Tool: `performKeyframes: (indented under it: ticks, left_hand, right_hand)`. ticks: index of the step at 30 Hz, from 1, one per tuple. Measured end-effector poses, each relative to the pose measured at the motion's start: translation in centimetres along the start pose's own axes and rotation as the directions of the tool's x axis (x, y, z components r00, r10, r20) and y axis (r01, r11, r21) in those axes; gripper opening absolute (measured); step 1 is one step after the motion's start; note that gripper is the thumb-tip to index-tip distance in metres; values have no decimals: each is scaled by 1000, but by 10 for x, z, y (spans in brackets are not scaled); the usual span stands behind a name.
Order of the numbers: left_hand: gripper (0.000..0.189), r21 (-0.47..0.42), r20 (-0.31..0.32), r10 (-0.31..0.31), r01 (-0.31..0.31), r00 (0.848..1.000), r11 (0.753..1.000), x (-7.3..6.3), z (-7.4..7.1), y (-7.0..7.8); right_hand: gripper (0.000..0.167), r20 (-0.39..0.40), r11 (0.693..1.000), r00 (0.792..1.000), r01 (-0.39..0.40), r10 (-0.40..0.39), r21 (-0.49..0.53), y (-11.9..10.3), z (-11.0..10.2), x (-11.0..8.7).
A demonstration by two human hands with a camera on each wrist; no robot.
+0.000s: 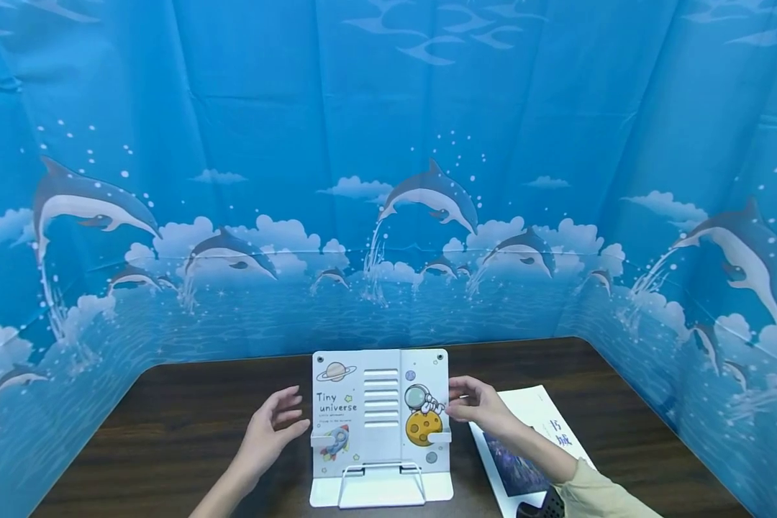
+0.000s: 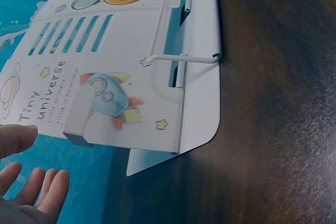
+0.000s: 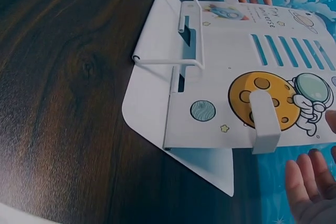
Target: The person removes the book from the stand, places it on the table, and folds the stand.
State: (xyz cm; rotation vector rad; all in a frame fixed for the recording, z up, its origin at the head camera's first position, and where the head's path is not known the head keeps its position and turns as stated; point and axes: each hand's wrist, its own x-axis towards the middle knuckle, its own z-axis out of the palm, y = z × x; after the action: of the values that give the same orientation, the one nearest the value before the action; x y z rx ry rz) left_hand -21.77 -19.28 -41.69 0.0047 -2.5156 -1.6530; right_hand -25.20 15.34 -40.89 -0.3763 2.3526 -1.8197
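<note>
A white metal book stand (image 1: 380,450) printed with "Tiny universe", a rocket, a planet and an astronaut stands on the table with its panel propped up. Its wire holder (image 2: 197,59) sticks out at the front, over the flat base plate (image 3: 149,95). Small white clips (image 3: 266,121) fold over both side edges of the panel. Just left of the panel is my left hand (image 1: 268,432), fingers spread loosely and holding nothing. My right hand (image 1: 482,410) is at the right edge, fingers relaxed, with the fingertips (image 3: 317,160) beside the panel.
A white book (image 1: 531,403) with a dark purple picture and handwritten-style characters lies right of the stand, partly under my right forearm. The dark wood table (image 1: 155,432) ends at a blue dolphin-print curtain (image 1: 337,302) along the back and sides.
</note>
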Motion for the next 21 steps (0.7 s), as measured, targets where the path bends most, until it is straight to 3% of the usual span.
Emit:
performKeyframes:
  ticks: [5, 12, 21]
  left_hand:
    - [52, -29, 24, 20, -19, 1000, 999, -2, 8, -2]
    - [48, -26, 2, 22, -22, 1000, 999, 0, 15, -2]
    - [37, -39, -32, 83, -85, 996, 996, 2, 19, 3]
  right_hand:
    - [43, -5, 999, 1000, 26, -26, 26, 1, 4, 0]
    - [30, -56, 996, 997, 54, -50, 73, 3, 10, -2]
    - [23, -167, 993, 979, 114, -115, -16, 8, 18, 0]
